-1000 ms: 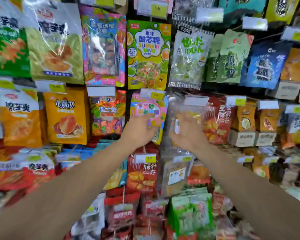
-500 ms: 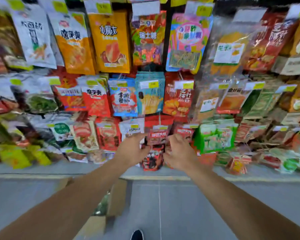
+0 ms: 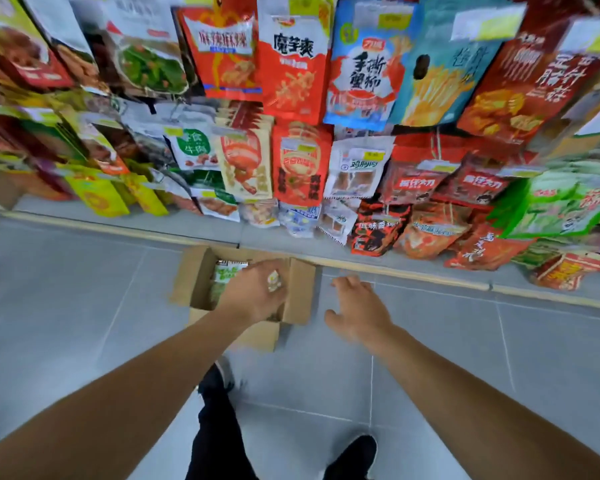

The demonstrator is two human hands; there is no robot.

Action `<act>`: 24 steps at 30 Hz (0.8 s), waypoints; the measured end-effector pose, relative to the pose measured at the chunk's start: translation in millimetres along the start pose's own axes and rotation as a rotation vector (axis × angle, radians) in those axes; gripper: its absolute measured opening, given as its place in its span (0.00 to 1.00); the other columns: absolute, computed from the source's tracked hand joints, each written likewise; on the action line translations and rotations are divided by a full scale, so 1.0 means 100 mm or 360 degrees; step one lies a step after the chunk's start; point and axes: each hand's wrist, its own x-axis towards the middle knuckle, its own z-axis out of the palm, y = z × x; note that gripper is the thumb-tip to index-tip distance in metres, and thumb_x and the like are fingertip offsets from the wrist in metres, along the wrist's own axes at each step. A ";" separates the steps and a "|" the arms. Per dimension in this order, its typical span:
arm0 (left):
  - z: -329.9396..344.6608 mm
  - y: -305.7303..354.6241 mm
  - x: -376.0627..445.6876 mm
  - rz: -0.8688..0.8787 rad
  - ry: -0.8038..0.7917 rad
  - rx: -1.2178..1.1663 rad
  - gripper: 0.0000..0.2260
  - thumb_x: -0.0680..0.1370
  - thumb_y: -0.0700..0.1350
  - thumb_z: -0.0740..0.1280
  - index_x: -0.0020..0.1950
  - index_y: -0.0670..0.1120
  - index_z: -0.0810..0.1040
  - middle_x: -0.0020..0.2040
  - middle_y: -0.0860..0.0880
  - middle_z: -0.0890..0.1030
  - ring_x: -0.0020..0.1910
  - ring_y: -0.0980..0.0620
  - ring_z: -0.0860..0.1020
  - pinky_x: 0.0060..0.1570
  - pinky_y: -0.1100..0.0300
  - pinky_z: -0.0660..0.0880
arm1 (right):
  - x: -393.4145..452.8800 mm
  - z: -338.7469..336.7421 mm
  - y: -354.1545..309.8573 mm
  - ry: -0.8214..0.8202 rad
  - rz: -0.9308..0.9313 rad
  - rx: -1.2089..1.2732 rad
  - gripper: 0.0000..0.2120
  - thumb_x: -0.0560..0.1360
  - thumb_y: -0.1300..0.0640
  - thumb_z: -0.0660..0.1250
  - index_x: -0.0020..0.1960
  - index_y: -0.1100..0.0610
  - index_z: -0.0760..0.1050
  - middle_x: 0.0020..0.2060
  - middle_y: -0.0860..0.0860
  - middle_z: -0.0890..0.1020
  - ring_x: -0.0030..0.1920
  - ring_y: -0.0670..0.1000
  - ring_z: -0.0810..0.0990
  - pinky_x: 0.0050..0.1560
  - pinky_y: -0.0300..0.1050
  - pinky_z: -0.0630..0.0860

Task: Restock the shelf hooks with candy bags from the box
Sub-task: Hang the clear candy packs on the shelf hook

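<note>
Candy bags [image 3: 226, 271], green-printed with a serrated top edge, lie inside an open cardboard box [image 3: 300, 292] standing on the grey tiled floor [image 3: 84, 289] just before the base of the shelf [image 3: 413, 270]. The left hand [image 3: 253, 294] reaches into the box over the bags; its fingers point downward, and whether they hold a bag cannot be told. The right hand [image 3: 357, 308] hovers beside the box, fingers loosely spread, holding nothing. Hanging snack packets [image 3: 293, 64] crowd the display above. Two black shoes [image 3: 354, 455] stand below.
</note>
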 end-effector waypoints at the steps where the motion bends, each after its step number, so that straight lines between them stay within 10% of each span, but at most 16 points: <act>1: -0.05 -0.22 0.05 -0.0043 -0.0023 0.0007 0.22 0.76 0.48 0.68 0.70 0.50 0.74 0.68 0.49 0.77 0.65 0.46 0.75 0.59 0.59 0.70 | 0.12 0.12 -0.16 -0.0042 0.0028 -0.0011 0.31 0.76 0.50 0.65 0.75 0.57 0.62 0.71 0.55 0.66 0.70 0.59 0.67 0.67 0.51 0.70; 11: -0.36 -2.28 1.10 -0.0257 -0.0366 -0.0088 0.26 0.77 0.52 0.67 0.74 0.53 0.69 0.65 0.45 0.79 0.63 0.45 0.76 0.58 0.59 0.71 | 1.57 1.13 -1.64 -0.0329 0.0287 0.0075 0.27 0.76 0.51 0.65 0.72 0.59 0.64 0.69 0.56 0.66 0.68 0.61 0.67 0.65 0.54 0.72; 24: 0.51 -3.93 1.96 -0.0689 -0.0368 -0.0343 0.23 0.77 0.49 0.66 0.73 0.53 0.70 0.65 0.48 0.79 0.57 0.44 0.79 0.57 0.53 0.76 | 3.03 2.48 -1.63 -0.0617 0.0329 0.0120 0.28 0.74 0.52 0.66 0.72 0.56 0.66 0.70 0.54 0.69 0.67 0.58 0.70 0.63 0.52 0.72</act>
